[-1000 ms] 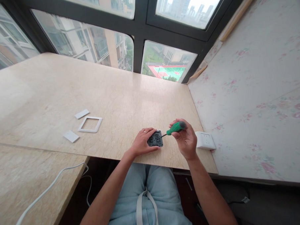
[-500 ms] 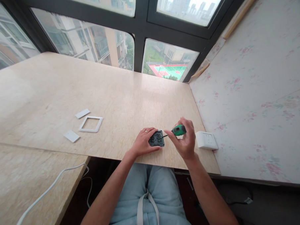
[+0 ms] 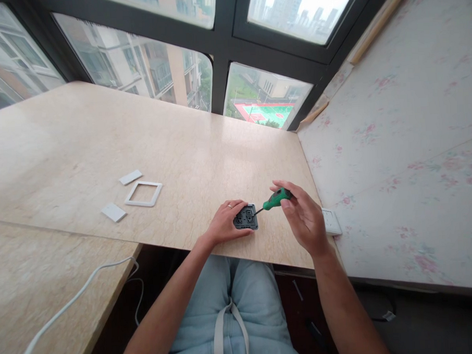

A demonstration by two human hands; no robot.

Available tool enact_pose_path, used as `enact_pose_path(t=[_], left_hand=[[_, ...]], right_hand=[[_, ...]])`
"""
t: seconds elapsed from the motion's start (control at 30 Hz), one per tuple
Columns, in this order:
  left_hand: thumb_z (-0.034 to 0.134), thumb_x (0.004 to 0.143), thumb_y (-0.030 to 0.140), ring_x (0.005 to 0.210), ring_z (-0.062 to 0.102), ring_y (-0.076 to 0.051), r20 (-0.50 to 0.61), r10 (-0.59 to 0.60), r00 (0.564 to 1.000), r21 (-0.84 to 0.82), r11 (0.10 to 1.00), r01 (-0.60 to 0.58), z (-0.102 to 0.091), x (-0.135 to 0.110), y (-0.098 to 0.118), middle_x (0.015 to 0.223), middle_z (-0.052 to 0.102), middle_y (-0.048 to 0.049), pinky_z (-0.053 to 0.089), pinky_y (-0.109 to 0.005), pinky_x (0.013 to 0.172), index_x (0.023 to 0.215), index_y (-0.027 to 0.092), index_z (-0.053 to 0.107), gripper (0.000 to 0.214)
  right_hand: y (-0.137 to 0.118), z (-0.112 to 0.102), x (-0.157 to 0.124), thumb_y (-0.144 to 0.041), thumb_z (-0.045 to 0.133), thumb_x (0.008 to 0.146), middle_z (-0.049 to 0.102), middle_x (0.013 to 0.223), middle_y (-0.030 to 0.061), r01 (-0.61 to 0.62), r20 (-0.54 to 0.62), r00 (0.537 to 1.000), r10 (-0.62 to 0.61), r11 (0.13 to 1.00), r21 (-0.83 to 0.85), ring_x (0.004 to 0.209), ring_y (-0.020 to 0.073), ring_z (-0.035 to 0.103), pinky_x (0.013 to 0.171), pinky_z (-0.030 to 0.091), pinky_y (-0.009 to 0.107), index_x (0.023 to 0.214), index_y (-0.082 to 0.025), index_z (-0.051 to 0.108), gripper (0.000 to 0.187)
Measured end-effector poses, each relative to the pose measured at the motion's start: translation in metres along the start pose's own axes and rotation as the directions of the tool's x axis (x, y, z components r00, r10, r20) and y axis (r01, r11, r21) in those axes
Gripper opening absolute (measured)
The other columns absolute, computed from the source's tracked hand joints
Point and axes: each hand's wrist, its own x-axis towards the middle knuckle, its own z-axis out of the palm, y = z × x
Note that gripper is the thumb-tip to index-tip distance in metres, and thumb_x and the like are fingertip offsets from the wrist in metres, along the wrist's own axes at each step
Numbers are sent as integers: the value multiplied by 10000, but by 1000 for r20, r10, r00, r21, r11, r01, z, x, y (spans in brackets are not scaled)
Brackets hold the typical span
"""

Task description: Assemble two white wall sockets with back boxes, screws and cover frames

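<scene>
Switch module (image 3: pixel 246 217) lies flat on the table (image 3: pixel 180 148), held at its left by the left hand (image 3: pixel 225 220). Right of the module, the right hand (image 3: pixel 305 218) clenches the screwdriver (image 3: pixel 275 198), shaft slanting down-left onto it.

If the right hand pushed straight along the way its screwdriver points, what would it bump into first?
Probably the dark switch module steadied by the left hand; the right hand's screwdriver tip seems to touch it.

The polished, marble-look tabletop (image 3: pixel 180 143) carries a dark matt plastic switch module (image 3: pixel 245 217), a green plastic-handled screwdriver (image 3: pixel 275 199) with metal shaft, and a smooth white plastic frame (image 3: pixel 143 193).
</scene>
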Motion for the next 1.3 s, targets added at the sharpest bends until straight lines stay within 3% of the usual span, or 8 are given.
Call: enact_pose_path(t=[0.17, 0.3, 0.5, 0.6, 0.8, 1.0, 1.13, 1.3], left_hand=[[776, 694, 537, 1234, 483, -301, 5, -6, 1000, 2, 1000, 6, 0, 0, 0, 1354, 545, -92, 400, -459, 1066, 1361, 255, 492, 778], [779, 691, 538, 1229, 484, -299, 6, -8, 1000, 0, 1000, 8, -1, 0, 1, 1350, 548, -90, 404, -459, 1061, 1362, 249, 491, 785], [770, 702, 543, 1239, 484, -307, 19, -17, 1000, 0, 1000, 17, -1, 0, 1, 1354, 546, -92, 391, -472, 1068, 1372, 267, 482, 779], [766, 706, 546, 1225, 488, -299, 18, -8, 1000, 4, 1000, 8, -1, 0, 0, 1349, 547, -93, 402, -455, 1059, 1364, 255, 486, 773], [764, 704, 555, 1221, 481, -296, 23, -8, 1000, 13, 1000, 8, -1, 0, 0, 1351, 541, -95, 398, -451, 1066, 1365, 240, 481, 785], [766, 709, 542, 1235, 481, -303, 34, -18, 999, 4, 1000, 18, -3, 0, 2, 1351, 543, -90, 394, -469, 1069, 1378, 269, 471, 780], [760, 713, 547, 1235, 480, -303, 30, -10, 999, 7, 1000, 10, -2, 1, 2, 1353, 540, -94, 392, -465, 1069, 1376, 262, 471, 777], [767, 703, 545, 1229, 482, -309, 35, -25, 999, -2, 1000, 25, -3, 1, 3, 1350, 538, -90, 397, -475, 1061, 1376, 285, 473, 778]], right_hand=[[8, 2, 8, -241, 637, 910, 631, 1072, 69, 121, -96, 985, -141, 974, -192, 911, 193, 645, 760, 579, 366, 1257, -292, 591, 354], [10, 4, 14, -312, 652, 899, 600, 986, 77, 123, -127, 977, -171, 939, -320, 847, 200, 611, 736, 566, 379, 1223, -257, 599, 333], [2, 0, 9, -269, 383, 1006, 582, 1314, 96, 1, -58, 998, -4, 998, -59, 1240, 266, 550, 1029, 473, 529, 1318, -273, 542, 350], [4, -2, 5, -222, 465, 983, 601, 1292, 85, -28, -19, 999, 29, 999, 38, 1140, 246, 621, 931, 549, 485, 1343, -300, 525, 373], [15, 1, 12, -255, 685, 874, 626, 998, 67, 142, -104, 979, -177, 948, -284, 823, 196, 627, 705, 570, 373, 1253, -291, 599, 390], [5, -2, 12, -286, 395, 1005, 576, 1306, 105, -2, 2, 1000, 2, 998, -66, 1175, 254, 580, 972, 510, 502, 1398, -283, 476, 401], [3, -4, 8, -262, 451, 991, 537, 1415, 89, -108, 94, 991, 97, 986, 123, 1248, 266, 557, 955, 545, 501, 1421, -302, 456, 432], [12, 1, 14, -231, 637, 905, 659, 1065, 64, 45, -80, 995, -51, 996, -73, 906, 210, 659, 773, 595, 411, 1191, -292, 638, 292]])
